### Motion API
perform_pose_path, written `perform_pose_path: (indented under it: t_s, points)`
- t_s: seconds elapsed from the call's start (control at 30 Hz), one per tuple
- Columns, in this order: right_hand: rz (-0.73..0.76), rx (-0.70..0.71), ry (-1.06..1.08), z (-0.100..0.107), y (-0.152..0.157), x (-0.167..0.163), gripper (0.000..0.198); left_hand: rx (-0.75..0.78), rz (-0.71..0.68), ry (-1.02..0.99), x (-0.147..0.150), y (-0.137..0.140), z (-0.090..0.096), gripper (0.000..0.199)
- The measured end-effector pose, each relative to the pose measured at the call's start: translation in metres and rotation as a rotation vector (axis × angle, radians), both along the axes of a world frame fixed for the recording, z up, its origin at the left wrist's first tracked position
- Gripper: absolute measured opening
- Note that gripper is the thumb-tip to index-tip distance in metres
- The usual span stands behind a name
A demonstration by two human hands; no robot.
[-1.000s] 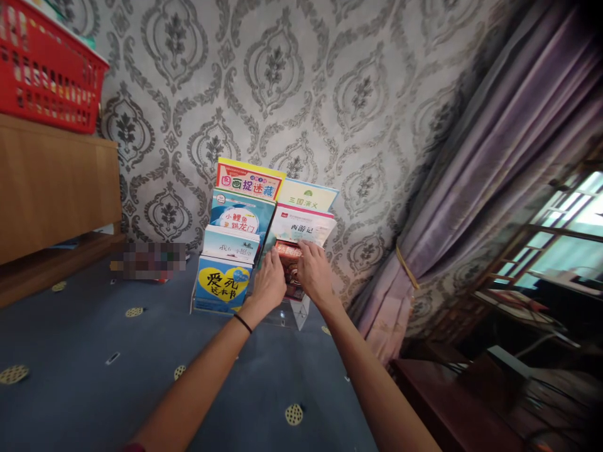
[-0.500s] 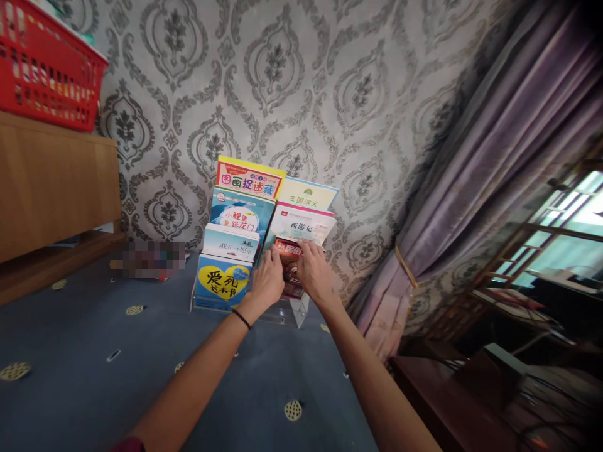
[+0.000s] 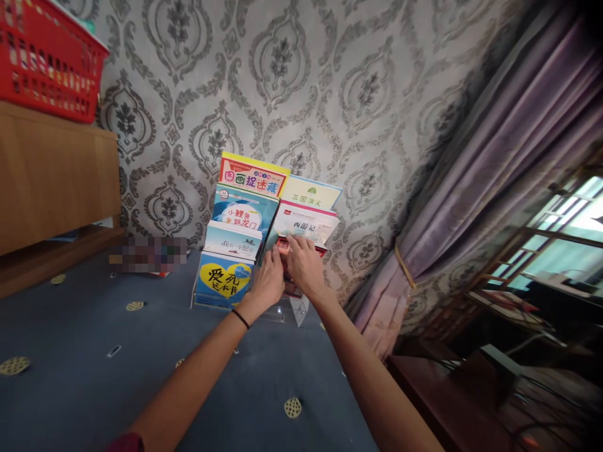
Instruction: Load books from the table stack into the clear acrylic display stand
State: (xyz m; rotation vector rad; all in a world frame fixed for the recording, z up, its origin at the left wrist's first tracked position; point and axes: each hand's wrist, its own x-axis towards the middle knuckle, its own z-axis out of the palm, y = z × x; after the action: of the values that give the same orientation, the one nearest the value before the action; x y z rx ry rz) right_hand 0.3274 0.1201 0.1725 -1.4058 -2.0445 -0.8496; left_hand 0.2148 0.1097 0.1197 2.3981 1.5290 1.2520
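Note:
A clear tiered stand (image 3: pixel 300 312) holds children's books in two columns. In the right column's lowest tier is a red book (image 3: pixel 294 290), largely covered by my hands. My left hand (image 3: pixel 267 279), with a dark band at the wrist, has its fingers curled at the book's left edge. Over its upper part, my right hand (image 3: pixel 307 267) bends its fingers onto the top edge; the thumb is hidden. Behind it stand a white book with a pink top (image 3: pixel 306 221) and a pale yellow-green one (image 3: pixel 313 190). On the left, a blue book with a yellow heart (image 3: pixel 223 280) is in front.
The stand rests on a blue patterned cloth (image 3: pixel 226 402) against a papered wall. A blurred-out item (image 3: pixel 148 256) lies at left, by a wooden cabinet (image 3: pixel 56 169) bearing a red basket (image 3: pixel 51 63). To the right are a tied purple curtain (image 3: pixel 447 188) and a dark red surface (image 3: pixel 424 389).
My right hand has slid leftward along the red book's top, covering more of its cover. My left hand stays at the left edge. The view has shifted slightly.

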Motion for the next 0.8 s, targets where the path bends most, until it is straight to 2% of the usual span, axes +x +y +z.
perform_pose_path:
  t_s: [0.13,0.23,0.3,0.4,0.5,0.63,0.8]
  points:
    - [0.01,0.004,-0.01,-0.002,0.003,0.003,0.042,0.051,-0.09,0.036,-0.002,-0.025,-0.014,0.069]
    - [0.016,0.013,-0.002,-0.003,0.003,0.005,0.045,0.089,-0.241,0.111,-0.011,-0.06,-0.042,0.071]
    - [0.018,0.019,-0.001,-0.003,0.002,0.004,0.045,0.022,-0.358,0.178,-0.024,-0.084,-0.069,0.074]
    - [0.013,0.022,-0.003,-0.003,0.001,0.003,0.045,-0.157,-0.462,0.247,-0.051,-0.109,-0.109,0.077]
    - [0.008,0.025,0.003,-0.004,0.001,0.002,0.044,-0.268,-0.53,0.269,-0.074,-0.12,-0.136,0.074]
    - [0.014,0.036,0.027,-0.006,0.003,0.001,0.044,-0.303,-0.52,0.253,-0.086,-0.123,-0.142,0.062]
    - [0.066,0.034,0.041,-0.006,0.003,0.004,0.045,-0.337,-0.525,0.132,-0.081,-0.113,-0.129,0.058]
